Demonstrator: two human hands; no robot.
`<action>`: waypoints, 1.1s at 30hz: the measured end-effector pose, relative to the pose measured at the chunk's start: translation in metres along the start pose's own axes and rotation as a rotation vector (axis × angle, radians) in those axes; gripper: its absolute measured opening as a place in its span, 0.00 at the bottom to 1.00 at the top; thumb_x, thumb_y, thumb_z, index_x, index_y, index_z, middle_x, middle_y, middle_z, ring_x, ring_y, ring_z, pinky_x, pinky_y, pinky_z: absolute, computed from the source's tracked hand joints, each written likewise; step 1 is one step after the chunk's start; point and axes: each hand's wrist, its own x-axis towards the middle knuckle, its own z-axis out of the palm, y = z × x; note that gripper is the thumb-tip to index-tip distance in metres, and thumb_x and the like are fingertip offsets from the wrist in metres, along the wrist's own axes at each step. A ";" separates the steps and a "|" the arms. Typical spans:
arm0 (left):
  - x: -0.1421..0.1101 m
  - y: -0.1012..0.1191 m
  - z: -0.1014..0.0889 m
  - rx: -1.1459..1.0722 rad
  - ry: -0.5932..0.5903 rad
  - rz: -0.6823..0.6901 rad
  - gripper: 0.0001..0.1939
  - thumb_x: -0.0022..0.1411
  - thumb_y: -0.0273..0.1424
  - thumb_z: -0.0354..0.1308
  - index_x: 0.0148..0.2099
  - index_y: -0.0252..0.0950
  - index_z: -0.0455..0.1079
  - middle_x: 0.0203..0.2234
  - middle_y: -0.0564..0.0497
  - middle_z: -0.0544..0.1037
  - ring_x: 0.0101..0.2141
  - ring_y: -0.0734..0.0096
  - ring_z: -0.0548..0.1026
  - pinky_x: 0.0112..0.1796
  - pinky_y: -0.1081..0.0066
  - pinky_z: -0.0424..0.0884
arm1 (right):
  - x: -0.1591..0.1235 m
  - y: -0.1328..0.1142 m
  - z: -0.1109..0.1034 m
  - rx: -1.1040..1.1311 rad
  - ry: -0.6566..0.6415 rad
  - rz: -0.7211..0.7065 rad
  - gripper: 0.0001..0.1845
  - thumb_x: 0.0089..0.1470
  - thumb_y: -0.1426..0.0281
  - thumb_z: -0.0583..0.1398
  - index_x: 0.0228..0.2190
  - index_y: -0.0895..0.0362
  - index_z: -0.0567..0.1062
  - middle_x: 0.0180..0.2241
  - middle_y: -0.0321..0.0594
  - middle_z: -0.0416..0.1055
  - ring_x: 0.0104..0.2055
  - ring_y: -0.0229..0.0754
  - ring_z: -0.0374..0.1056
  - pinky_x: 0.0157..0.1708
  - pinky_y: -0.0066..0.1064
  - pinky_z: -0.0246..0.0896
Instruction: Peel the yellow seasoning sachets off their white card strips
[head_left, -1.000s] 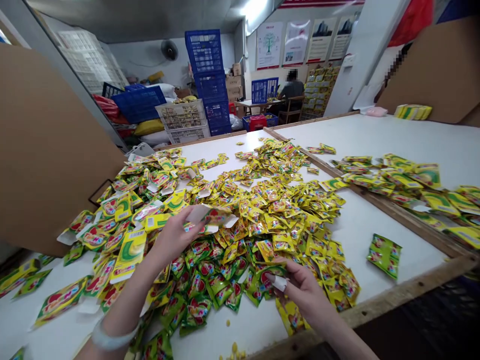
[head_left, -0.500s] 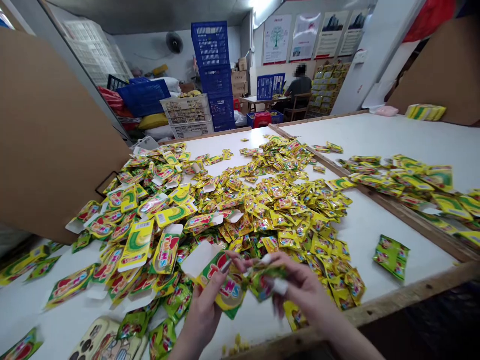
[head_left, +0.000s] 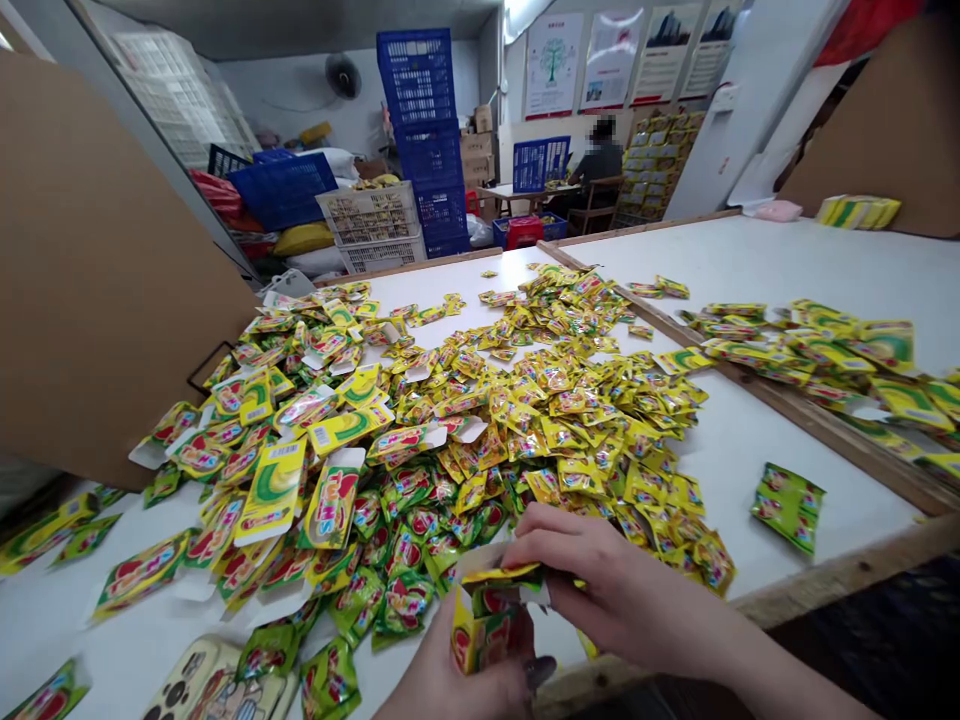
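At the near edge of the bench (head_left: 750, 440), the left hand (head_left: 457, 690) grips a small yellow and red carton (head_left: 487, 625) from below. The carton stands roughly upright, its long axis vertical and its open top facing up toward the camera. The right hand (head_left: 600, 575) is closed over that open top, fingers pinching a green packet (head_left: 501, 598) at the mouth; how far inside it sits cannot be told. The two hands meet at the carton, just above the bench edge. Beyond them a wide heap of yellow and green packets (head_left: 525, 420) mixed with flat unfolded cartons (head_left: 274, 490) covers the bench. One green packet (head_left: 787, 505) lies apart at the right.
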 end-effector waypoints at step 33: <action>0.048 -0.004 -0.053 1.097 0.260 0.424 0.11 0.61 0.33 0.48 0.45 0.38 0.59 0.40 0.45 0.68 0.44 0.59 0.67 0.44 0.59 0.65 | -0.045 0.076 -0.039 -0.974 0.367 0.081 0.27 0.52 0.62 0.56 0.52 0.60 0.64 0.50 0.50 0.66 0.56 0.55 0.55 0.53 0.48 0.55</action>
